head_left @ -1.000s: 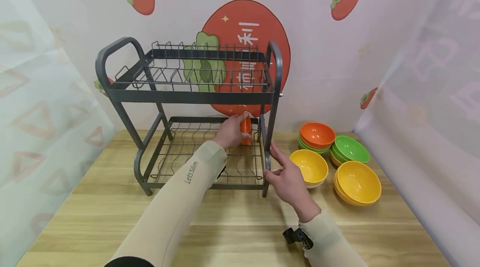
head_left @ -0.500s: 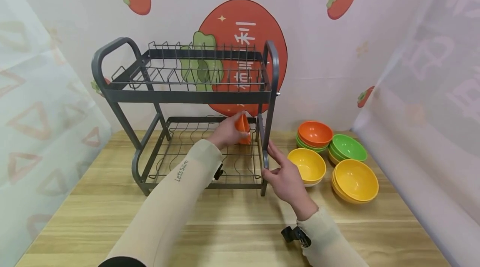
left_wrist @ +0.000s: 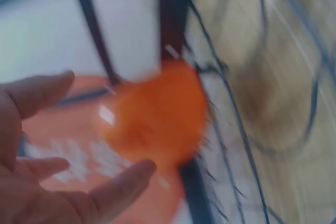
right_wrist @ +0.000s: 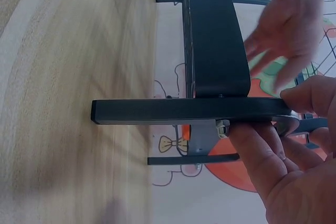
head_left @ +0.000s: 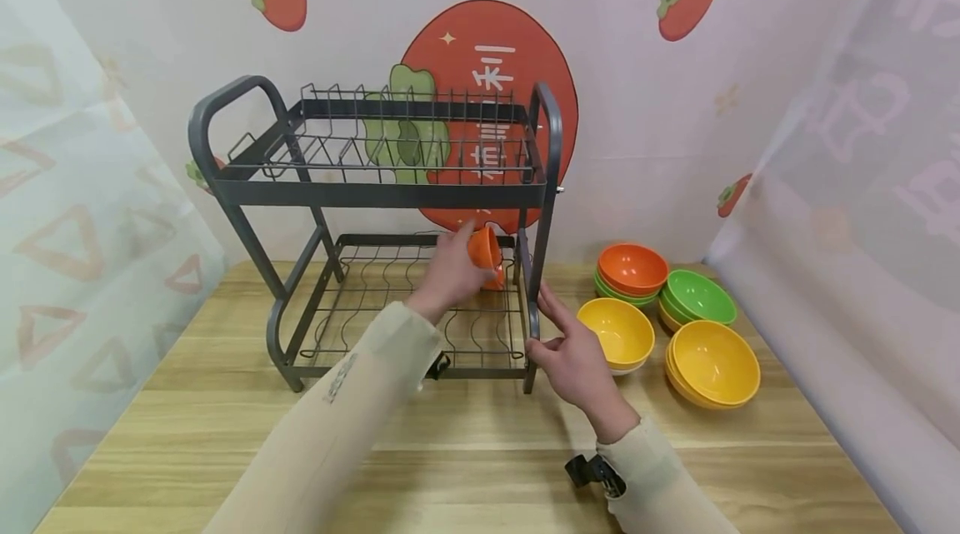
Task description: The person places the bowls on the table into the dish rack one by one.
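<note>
On the lower tier of a dark two-tier dish rack (head_left: 386, 195), an orange bowl (head_left: 486, 249) stands on its side near the right end. My left hand (head_left: 452, 269) is beside it, fingers spread; the left wrist view is blurred but shows a gap between the fingertips and the bowl (left_wrist: 157, 114). My right hand (head_left: 576, 357) grips the rack's front right leg. In the right wrist view the thumb of this hand (right_wrist: 294, 166) lies on one side of the leg (right_wrist: 173, 111) and the fingers on the other.
Right of the rack, stacked bowls stand on the wooden table (head_left: 480, 459): an orange bowl (head_left: 633, 267) on green, green bowls (head_left: 701, 296) on yellow, a yellow bowl (head_left: 617, 332) on white, and yellow bowls (head_left: 716, 363). A patterned curtain (head_left: 637, 101) hangs behind.
My left hand has let go of the orange bowl and moved slightly left, its fingers opening. The bowl now shows more of its round side. The right hand stays on the rack leg.
</note>
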{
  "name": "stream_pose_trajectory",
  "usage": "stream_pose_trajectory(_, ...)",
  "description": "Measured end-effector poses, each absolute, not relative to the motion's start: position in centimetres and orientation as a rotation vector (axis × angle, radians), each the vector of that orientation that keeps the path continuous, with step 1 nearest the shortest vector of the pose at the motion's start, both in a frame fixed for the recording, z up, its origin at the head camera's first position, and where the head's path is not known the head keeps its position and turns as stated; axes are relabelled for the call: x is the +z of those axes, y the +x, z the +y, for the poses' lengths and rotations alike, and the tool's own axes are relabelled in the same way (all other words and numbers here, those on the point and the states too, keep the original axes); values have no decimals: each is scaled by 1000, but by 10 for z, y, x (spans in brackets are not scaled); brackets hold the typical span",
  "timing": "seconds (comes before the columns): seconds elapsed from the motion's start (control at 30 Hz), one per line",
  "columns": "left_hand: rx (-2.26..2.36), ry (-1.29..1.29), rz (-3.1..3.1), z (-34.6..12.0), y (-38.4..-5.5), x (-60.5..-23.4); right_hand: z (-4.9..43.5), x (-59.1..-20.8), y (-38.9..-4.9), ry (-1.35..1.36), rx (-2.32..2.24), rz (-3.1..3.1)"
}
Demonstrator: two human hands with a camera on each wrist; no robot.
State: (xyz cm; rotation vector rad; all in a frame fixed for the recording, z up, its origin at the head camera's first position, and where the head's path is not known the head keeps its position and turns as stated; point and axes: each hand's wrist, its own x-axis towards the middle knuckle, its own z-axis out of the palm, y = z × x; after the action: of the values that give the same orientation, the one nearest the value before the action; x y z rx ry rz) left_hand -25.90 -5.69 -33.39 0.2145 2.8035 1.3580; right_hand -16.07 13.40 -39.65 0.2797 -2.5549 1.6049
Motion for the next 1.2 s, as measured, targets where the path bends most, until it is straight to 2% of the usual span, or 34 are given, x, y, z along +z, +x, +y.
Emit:
stream_pose_trajectory(0.13,1360,378,2748,-50,-225,-330,136,-397,-161,288,1608,-2551)
stream_pose_trajectory(0.27,1380,522,2598,-45,-208,-338,137,-396,-161,312,1585,-2561)
stream_pose_trajectory(0.97,1539,544,2435,-28,-196,-379,147,-386,-153,437,1643,-2674)
stream_pose_trajectory(1.2,1598,512,2406,-22,-193,-384,165,-369,-139,429,1377,-2749)
